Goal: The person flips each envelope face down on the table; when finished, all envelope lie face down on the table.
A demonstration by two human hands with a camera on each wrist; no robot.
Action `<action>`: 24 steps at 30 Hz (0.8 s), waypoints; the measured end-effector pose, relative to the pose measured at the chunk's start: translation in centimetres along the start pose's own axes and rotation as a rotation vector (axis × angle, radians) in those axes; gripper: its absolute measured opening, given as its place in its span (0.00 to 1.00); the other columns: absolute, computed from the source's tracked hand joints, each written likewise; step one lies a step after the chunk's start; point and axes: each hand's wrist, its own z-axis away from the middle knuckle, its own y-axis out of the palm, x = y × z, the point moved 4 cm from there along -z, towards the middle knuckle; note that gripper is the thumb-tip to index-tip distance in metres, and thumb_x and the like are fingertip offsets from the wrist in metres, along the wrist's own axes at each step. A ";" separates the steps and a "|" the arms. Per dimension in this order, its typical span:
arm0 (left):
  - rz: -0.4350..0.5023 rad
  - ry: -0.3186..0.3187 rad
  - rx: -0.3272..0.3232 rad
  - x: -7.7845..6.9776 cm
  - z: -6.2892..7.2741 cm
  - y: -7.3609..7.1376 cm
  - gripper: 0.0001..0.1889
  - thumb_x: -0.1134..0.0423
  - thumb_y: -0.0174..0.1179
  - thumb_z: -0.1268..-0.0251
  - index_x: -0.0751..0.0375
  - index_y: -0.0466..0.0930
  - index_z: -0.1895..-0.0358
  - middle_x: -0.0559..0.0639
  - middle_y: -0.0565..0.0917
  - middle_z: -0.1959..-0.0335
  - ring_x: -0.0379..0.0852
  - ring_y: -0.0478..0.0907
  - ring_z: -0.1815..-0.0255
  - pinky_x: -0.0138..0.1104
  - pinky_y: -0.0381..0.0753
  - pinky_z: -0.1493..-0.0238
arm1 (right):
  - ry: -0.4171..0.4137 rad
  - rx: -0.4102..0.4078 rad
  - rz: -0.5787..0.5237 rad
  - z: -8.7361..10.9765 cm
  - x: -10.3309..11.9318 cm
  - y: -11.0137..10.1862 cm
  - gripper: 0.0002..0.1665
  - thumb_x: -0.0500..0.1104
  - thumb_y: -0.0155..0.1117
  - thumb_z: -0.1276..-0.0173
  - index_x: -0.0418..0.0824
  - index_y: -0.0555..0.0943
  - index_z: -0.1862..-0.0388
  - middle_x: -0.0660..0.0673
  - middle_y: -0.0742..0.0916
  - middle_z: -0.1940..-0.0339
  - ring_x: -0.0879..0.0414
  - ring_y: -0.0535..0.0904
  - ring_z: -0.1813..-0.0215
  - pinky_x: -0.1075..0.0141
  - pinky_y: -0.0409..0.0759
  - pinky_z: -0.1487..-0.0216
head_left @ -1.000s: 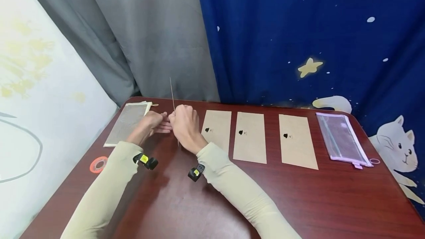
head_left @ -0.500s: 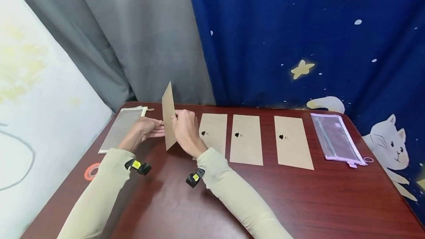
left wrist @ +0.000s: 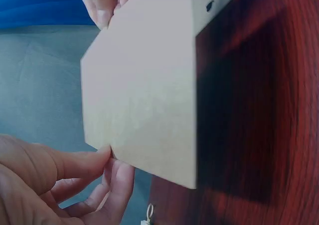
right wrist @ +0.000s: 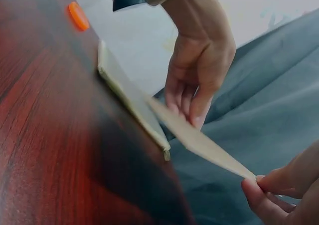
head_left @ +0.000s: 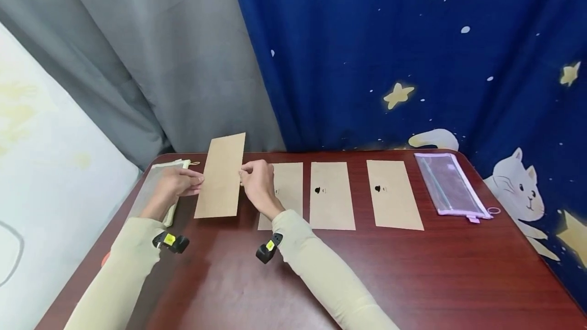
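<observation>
A stiff tan kraft-paper rectangle [head_left: 222,177] is held up, tilted, above the left part of the table. Its plain face shows in the head view. My left hand [head_left: 171,187] pinches the left edge between thumb and fingers, seen closely in the left wrist view. On the opposite edge, my right hand [head_left: 259,182] pinches with thumb and fingertips. Beside the right hand lies a matching tan rectangle [head_left: 291,177], partly covered by that hand. Two more, a middle one [head_left: 332,205] and a right one [head_left: 396,202], lie flat, each with a small black hat print.
A cream-edged mesh zip pouch [head_left: 147,187] lies under the left forearm, partly hidden. At the table's right end sits a purple mesh zip pouch [head_left: 451,185]. An orange ring-shaped item [right wrist: 78,16] lies near the left edge. Curtains hang behind the table [head_left: 440,279].
The held tan rectangle has turned from edge-on to show its broad plain face. My left hand has moved left and now pinches its left edge. The head view has shifted rightward.
</observation>
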 end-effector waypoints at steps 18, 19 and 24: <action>-0.211 0.113 -0.126 2.8 -1.4 0.2 0.07 0.76 0.64 0.40 0.82 0.85 0.63 0.58 0.89 0.74 0.36 0.82 0.79 0.31 0.88 0.72 | 0.143 0.049 0.162 0.0 -4.0 2.8 0.07 0.31 0.70 0.39 0.38 0.92 0.73 0.47 0.88 0.85 0.65 0.81 0.83 0.77 0.77 0.75; -0.238 0.112 -0.138 2.9 -1.5 0.2 0.07 0.76 0.64 0.40 0.81 0.86 0.64 0.57 0.89 0.75 0.36 0.82 0.80 0.31 0.88 0.73 | 0.149 0.060 0.177 0.0 -4.1 2.9 0.10 0.31 0.69 0.39 0.38 0.90 0.78 0.49 0.87 0.87 0.66 0.80 0.85 0.78 0.74 0.78; -0.368 0.110 -0.212 3.2 -1.8 0.2 0.06 0.72 0.66 0.44 0.76 0.88 0.68 0.56 0.88 0.81 0.39 0.83 0.84 0.30 0.85 0.78 | 0.133 0.111 0.247 -0.2 -4.3 3.8 0.32 0.29 0.64 0.37 0.45 0.65 0.97 0.55 0.68 0.96 0.66 0.61 0.90 0.75 0.57 0.86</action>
